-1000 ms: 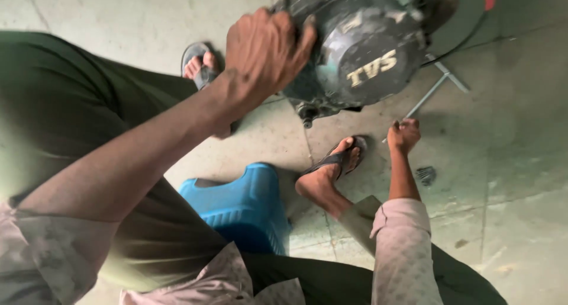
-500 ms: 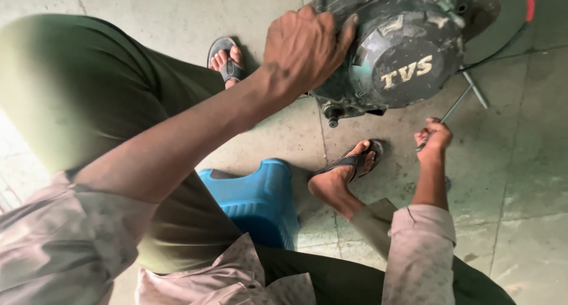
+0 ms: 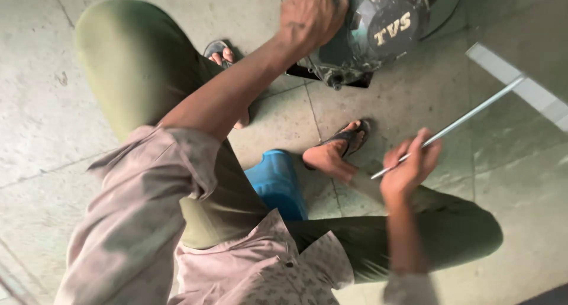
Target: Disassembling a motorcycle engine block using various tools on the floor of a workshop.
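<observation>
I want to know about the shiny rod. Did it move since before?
Yes. The right hand has lifted the rod off the floor; earlier it lay low beside the engine.

Engine (image 3: 384, 33) on the floor (image 3: 53, 104) ahead, left hand (image 3: 310, 12) on its left side. Right hand (image 3: 408, 169) right of the stool (image 3: 275, 181), around a metal rod (image 3: 467, 118). Sandalled foot (image 3: 334, 151) between stool and engine.

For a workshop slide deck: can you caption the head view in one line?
Seated on a blue stool, left hand on a dark engine, right hand gripping a long metal rod.
</observation>
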